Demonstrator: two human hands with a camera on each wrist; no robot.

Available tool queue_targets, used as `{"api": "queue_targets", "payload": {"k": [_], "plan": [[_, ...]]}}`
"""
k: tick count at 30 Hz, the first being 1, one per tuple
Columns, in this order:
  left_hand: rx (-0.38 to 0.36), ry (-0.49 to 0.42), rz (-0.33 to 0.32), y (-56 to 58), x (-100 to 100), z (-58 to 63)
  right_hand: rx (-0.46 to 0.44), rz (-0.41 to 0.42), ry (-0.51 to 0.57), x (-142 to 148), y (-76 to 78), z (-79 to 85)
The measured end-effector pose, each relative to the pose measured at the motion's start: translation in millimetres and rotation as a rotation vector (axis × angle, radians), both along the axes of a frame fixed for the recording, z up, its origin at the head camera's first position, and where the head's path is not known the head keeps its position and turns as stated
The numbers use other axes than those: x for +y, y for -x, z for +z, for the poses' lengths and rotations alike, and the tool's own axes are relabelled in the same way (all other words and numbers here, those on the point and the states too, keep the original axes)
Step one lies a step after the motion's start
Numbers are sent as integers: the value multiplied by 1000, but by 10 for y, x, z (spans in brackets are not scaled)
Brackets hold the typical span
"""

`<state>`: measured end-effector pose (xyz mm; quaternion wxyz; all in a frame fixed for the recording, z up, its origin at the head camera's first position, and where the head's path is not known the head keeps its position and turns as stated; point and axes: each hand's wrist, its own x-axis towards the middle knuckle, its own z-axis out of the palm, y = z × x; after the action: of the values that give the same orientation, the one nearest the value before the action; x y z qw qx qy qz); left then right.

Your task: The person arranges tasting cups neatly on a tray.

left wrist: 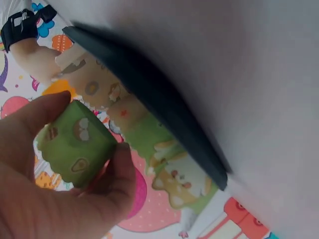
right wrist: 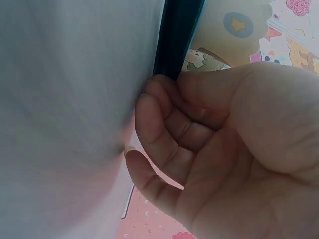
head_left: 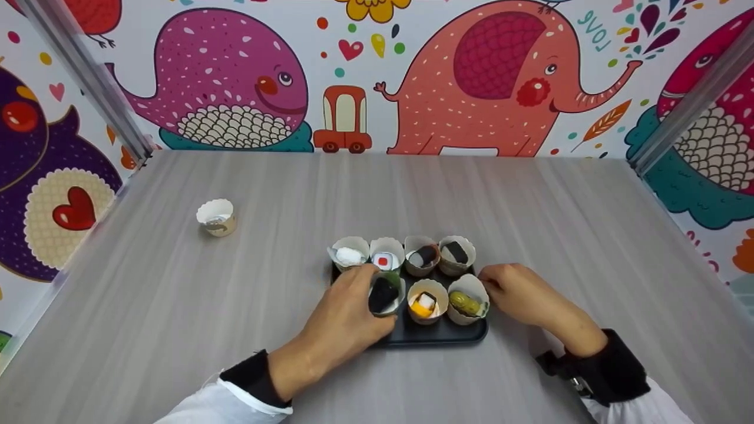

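Note:
My left hand (head_left: 341, 312) holds a green paper baking cup (left wrist: 77, 144) between thumb and fingers, over the front left of a black tray (head_left: 439, 340). A dark piece (head_left: 384, 293) lies inside that cup. In the left wrist view the cup appears lifted off the tray. My right hand (head_left: 524, 294) pinches the tray's right edge with thumb and curled fingers, beside a cup with a green-yellow piece (head_left: 465, 303). To its left stands a cup with an orange and white piece (head_left: 424, 303). Behind them, a row of several filled paper cups (head_left: 421, 270) lines the tray's back.
A lone paper cup (head_left: 217, 219) stands at the back left of the grey wood-grain table (head_left: 235, 365). Cartoon-printed walls (head_left: 353, 70) rise behind the table and at both sides, with metal posts (head_left: 94, 82) at the corners.

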<state>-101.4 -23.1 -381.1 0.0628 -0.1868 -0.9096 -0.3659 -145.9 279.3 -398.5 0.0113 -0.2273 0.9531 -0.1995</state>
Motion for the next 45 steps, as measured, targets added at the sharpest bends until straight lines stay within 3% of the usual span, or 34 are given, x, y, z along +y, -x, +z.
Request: {"api": "queue_targets", "payload": {"k": [6, 12, 22, 32, 45], "plan": [[-40, 41, -13, 21, 59, -37, 2, 12, 11, -13, 10, -6], [-32, 110, -20, 40, 85, -89, 4, 14, 11, -15, 4, 7], [-106, 129, -43, 54, 123, -121, -6, 8, 3, -17, -13, 20], [-131, 164, -70, 54, 125, -160, 3, 13, 7, -10, -4, 7], [-130, 191, -73, 9, 43, -101, -3, 13, 10, 2, -17, 12]]}}
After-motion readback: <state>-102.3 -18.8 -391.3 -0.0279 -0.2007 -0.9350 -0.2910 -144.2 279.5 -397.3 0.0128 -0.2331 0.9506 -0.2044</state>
